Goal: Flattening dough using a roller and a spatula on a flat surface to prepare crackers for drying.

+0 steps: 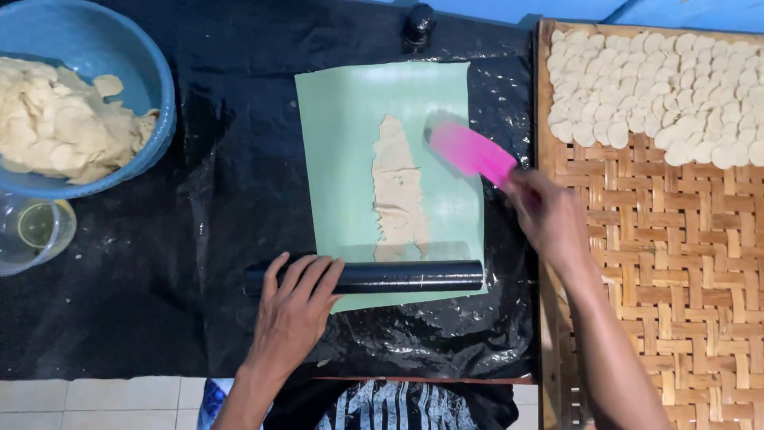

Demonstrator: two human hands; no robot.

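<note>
We note a pale green sheet (342, 143) carrying beige dough (398, 195). Below it lies a glossy black roller (398, 276); right, a pink scraper (471, 151); further right, a tan woven tray (676, 263); left, a blue bowl (151, 72).

Both forearms come up from the bottom edge of the frame, bare to the wrist. The left hand (296, 306) sits low and just left of centre, palm down, its fingers spread and pointing up the frame, laid flat rather than curled. The right hand (549, 219) is right of centre and higher, its forearm slanting in from the lower right; the fingers are closed in a grip, knuckles toward the camera, slightly blurred.
</note>
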